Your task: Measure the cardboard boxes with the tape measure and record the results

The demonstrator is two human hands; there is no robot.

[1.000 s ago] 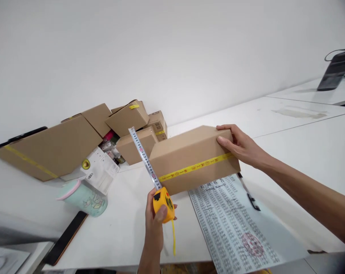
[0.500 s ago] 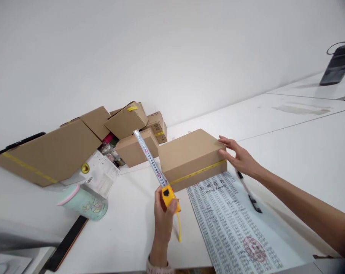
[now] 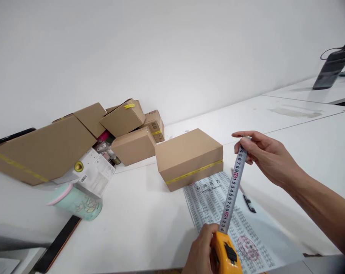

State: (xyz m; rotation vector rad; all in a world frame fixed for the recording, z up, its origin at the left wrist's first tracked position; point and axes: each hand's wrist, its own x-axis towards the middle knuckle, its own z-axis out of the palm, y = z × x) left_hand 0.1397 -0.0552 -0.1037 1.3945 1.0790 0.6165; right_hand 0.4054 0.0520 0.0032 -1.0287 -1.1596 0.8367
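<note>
My left hand point(image 3: 202, 251) grips the yellow tape measure case point(image 3: 226, 255) at the bottom edge of the view. Its white blade point(image 3: 233, 186) runs up and to the right. My right hand point(image 3: 263, 156) pinches the blade's tip between thumb and fingers. A brown cardboard box with a yellow tape band point(image 3: 189, 158) rests on the white table point(image 3: 138, 224), left of the blade and apart from both hands. Under the blade lies a printed report sheet point(image 3: 229, 217) with a red stamp.
A heap of cardboard boxes point(image 3: 75, 140) sits at the back left against the wall, with a mint-green cup point(image 3: 77, 201) on its side and a white packet point(image 3: 94, 173). A black pen point(image 3: 248, 199) lies on the sheet. A dark device point(image 3: 330, 70) stands far right.
My right hand let go of the box, which now rests on the table, and took the blade's tip. My left hand moved down and right with the tape case.
</note>
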